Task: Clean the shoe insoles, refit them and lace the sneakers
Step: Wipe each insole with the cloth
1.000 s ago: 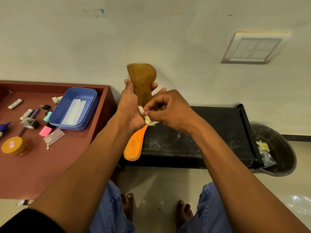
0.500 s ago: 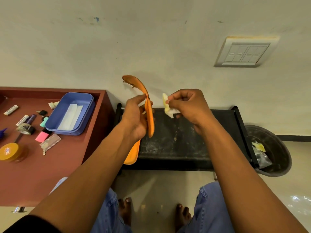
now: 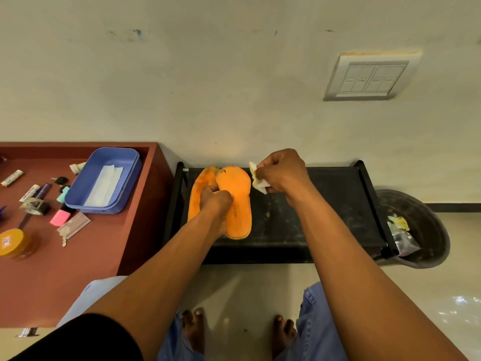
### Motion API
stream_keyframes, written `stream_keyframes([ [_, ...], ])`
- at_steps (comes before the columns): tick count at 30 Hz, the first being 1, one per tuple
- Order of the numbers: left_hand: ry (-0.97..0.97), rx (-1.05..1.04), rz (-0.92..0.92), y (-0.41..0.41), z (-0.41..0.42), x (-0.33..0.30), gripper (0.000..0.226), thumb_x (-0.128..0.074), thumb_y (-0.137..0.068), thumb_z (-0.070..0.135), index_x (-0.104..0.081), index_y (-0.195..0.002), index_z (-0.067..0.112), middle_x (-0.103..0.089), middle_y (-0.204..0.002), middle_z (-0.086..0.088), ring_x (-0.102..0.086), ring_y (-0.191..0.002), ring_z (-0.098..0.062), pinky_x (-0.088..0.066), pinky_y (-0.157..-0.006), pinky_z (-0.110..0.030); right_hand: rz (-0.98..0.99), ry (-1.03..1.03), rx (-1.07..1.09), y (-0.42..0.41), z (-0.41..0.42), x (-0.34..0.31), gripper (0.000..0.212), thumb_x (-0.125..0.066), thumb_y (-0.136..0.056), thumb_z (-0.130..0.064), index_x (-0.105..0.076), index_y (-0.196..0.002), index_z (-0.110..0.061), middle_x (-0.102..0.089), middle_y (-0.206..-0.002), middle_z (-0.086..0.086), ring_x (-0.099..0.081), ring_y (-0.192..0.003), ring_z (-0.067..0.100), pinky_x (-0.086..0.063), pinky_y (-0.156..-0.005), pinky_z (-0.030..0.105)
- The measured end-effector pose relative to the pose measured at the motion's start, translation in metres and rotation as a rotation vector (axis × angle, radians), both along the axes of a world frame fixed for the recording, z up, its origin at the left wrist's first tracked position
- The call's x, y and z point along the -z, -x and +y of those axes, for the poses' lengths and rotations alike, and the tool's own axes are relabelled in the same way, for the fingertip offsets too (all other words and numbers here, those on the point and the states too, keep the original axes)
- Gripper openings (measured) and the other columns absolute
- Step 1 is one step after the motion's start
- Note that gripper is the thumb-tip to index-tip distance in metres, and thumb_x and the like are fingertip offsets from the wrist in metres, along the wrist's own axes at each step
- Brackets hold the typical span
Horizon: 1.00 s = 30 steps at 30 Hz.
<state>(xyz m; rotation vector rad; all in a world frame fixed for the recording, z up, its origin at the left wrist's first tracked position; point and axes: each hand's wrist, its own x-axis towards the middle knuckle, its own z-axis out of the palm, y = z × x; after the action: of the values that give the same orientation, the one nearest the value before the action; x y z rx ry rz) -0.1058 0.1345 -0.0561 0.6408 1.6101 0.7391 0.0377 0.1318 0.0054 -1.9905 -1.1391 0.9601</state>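
Two orange insoles lie side by side on the black stand (image 3: 325, 225). The right insole (image 3: 238, 204) faces orange side up and partly overlaps the left insole (image 3: 196, 196). My left hand (image 3: 216, 201) holds the right insole at its left edge, fingers curled over it. My right hand (image 3: 282, 173) pinches a crumpled, yellow-stained white wipe (image 3: 256, 179) just above the stand, to the right of the insoles' toe ends. No sneakers or laces are in view.
A red-brown table (image 3: 78, 256) on the left carries a blue tray (image 3: 104, 181) with white wipes, a pink eraser (image 3: 60, 217), tape, markers and a yellow-lidded jar (image 3: 11, 242). A dark bin (image 3: 426, 230) with litter stands right of the stand. My bare feet rest below on the floor.
My left hand turned the insole over and lowered it from in front of the wall onto the stand beside the other one. My right hand drew the wipe off it to the right.
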Motion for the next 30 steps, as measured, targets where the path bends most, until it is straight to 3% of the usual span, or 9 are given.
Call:
stream_keyframes([
  [2,-0.007,0.011,0.040,-0.002,-0.004,0.006,0.049,-0.055,-0.101,0.006,-0.045,-0.147,0.020,-0.052,-0.144,-0.012,-0.053,-0.125,-0.037,-0.046,-0.098,-0.051,-0.027,0.028,-0.015,0.000,0.001,0.004,0.009,-0.079,-0.077,-0.014,-0.072,-0.073,-0.019,-0.072,-0.084,0.002,-0.073,-0.080,0.023,-0.063,-0.078,0.045],
  [5,-0.011,0.011,0.067,-0.006,-0.008,0.013,0.047,-0.054,-0.101,0.005,-0.045,-0.145,0.018,-0.053,-0.142,-0.012,-0.053,-0.126,-0.037,-0.047,-0.099,-0.052,-0.031,0.047,-0.017,0.001,0.002,0.008,0.006,-0.080,-0.077,-0.014,-0.074,-0.080,-0.015,-0.072,-0.085,0.004,-0.073,-0.079,0.023,-0.063,-0.078,0.044],
  [11,-0.026,0.023,0.040,-0.012,-0.015,0.019,0.045,-0.062,-0.096,0.006,-0.054,-0.139,0.015,-0.064,-0.127,-0.010,-0.061,-0.108,-0.029,-0.053,-0.085,-0.044,0.001,0.069,-0.017,0.002,0.004,0.016,0.009,-0.083,-0.076,-0.015,-0.075,-0.081,-0.015,-0.074,-0.090,0.005,-0.073,-0.084,0.022,-0.063,-0.081,0.044],
  [15,-0.146,0.002,0.187,-0.015,-0.010,0.008,0.051,-0.067,-0.093,0.018,-0.051,-0.141,0.018,-0.062,-0.130,-0.007,-0.062,-0.111,-0.031,-0.054,-0.097,-0.048,0.031,0.074,-0.027,0.000,0.004,0.019,0.011,-0.086,-0.077,-0.017,-0.075,-0.079,-0.018,-0.073,-0.094,0.003,-0.071,-0.088,0.020,-0.062,-0.083,0.041],
  [17,-0.221,0.012,0.172,-0.016,-0.006,-0.005,0.037,-0.066,-0.095,0.023,-0.062,-0.131,0.022,-0.067,-0.129,-0.004,-0.065,-0.114,-0.029,-0.055,-0.099,-0.050,0.057,0.056,-0.007,0.000,0.005,0.020,0.011,-0.085,-0.079,-0.019,-0.077,-0.084,-0.015,-0.073,-0.095,0.005,-0.072,-0.087,0.021,-0.063,-0.082,0.042],
  [20,-0.229,0.014,-0.086,-0.021,-0.006,-0.030,0.010,-0.062,-0.101,0.024,-0.071,-0.101,0.019,-0.075,-0.108,-0.006,-0.072,-0.102,-0.028,-0.060,-0.090,-0.045,0.120,0.020,0.050,-0.001,0.006,0.021,0.006,-0.080,-0.084,-0.017,-0.077,-0.088,-0.013,-0.073,-0.097,0.007,-0.073,-0.087,0.024,-0.064,-0.076,0.044],
  [24,-0.276,0.094,-0.198,-0.021,-0.007,-0.043,0.018,-0.070,-0.096,0.028,-0.072,-0.107,0.014,-0.078,-0.104,-0.006,-0.077,-0.093,-0.024,-0.063,-0.082,-0.039,0.183,-0.023,0.104,-0.005,0.005,0.018,0.008,-0.078,-0.085,-0.009,-0.078,-0.089,-0.016,-0.073,-0.103,0.006,-0.072,-0.092,0.027,-0.064,-0.074,0.044],
  [27,-0.346,0.161,-0.111,-0.023,-0.007,-0.044,0.032,-0.080,-0.087,0.016,-0.072,-0.117,0.006,-0.077,-0.108,-0.010,-0.077,-0.094,-0.024,-0.064,-0.082,-0.040,0.193,-0.063,0.168,-0.009,0.001,0.012,0.023,-0.077,-0.081,-0.001,-0.073,-0.089,-0.022,-0.068,-0.105,0.002,-0.068,-0.097,0.025,-0.064,-0.075,0.041],
  [30,-0.418,0.192,-0.053,-0.029,-0.003,-0.047,0.032,-0.080,-0.086,0.007,-0.073,-0.116,0.005,-0.077,-0.106,-0.011,-0.076,-0.091,-0.024,-0.064,-0.077,-0.035,0.230,-0.134,0.235,-0.015,-0.003,0.007,0.034,-0.082,-0.075,0.000,-0.068,-0.097,-0.022,-0.064,-0.106,0.000,-0.067,-0.093,0.020,-0.065,-0.073,0.037],
])
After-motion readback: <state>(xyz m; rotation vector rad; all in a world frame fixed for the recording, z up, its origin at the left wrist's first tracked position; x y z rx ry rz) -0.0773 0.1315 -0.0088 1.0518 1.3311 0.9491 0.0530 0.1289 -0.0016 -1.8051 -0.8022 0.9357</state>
